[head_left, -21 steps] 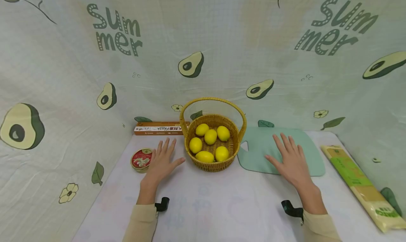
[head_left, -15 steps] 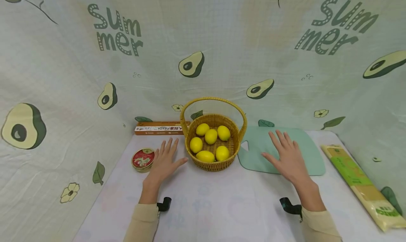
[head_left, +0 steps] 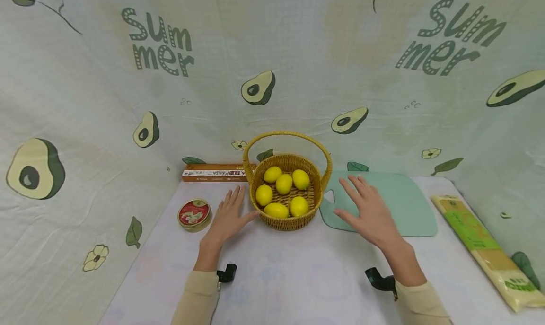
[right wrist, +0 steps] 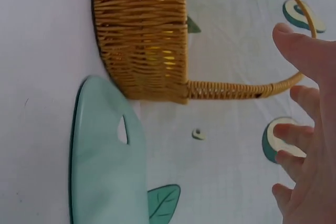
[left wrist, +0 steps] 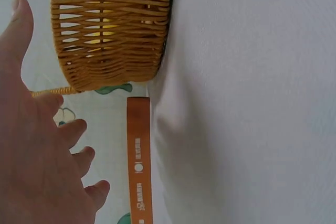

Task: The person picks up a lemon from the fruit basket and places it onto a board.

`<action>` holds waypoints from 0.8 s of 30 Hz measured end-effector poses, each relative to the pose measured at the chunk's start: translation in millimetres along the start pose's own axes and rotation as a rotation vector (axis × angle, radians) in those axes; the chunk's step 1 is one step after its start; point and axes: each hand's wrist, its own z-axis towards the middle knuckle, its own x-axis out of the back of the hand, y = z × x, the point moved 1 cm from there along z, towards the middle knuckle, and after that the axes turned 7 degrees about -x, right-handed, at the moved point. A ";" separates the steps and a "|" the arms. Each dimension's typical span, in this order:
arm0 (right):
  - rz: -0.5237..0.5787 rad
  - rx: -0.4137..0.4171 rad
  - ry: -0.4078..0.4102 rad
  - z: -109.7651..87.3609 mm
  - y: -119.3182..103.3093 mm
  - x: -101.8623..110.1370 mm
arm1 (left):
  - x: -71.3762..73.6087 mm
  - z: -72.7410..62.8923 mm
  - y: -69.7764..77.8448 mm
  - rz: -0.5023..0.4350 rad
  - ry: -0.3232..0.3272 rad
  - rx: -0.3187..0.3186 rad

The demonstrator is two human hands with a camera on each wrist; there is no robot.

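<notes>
A wicker basket with a tall arched handle stands at the middle of the table, holding several lemons. To its left, my left hand hovers with fingers spread, holding nothing, its thumb near the basket's side. My right hand is raised to the basket's right, over the near left part of a green cutting board, fingers spread and nothing held. In the left wrist view the basket's weave is beyond the thumb. The right wrist view shows the basket apart from the fingers.
A round red tin sits left of my left hand. Behind it lies a long pasta box against the cloth backdrop. A long green and yellow packet lies along the table's right edge.
Both hands have moved inward toward the basket, the left one rightward and the right one leftward, the right by more. The basket and other objects stay in place.
</notes>
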 end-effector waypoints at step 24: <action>0.061 0.088 -0.217 30.6 -58.2 -37.2 | -22.8 8.8 14.2 -0.295 0.024 0.080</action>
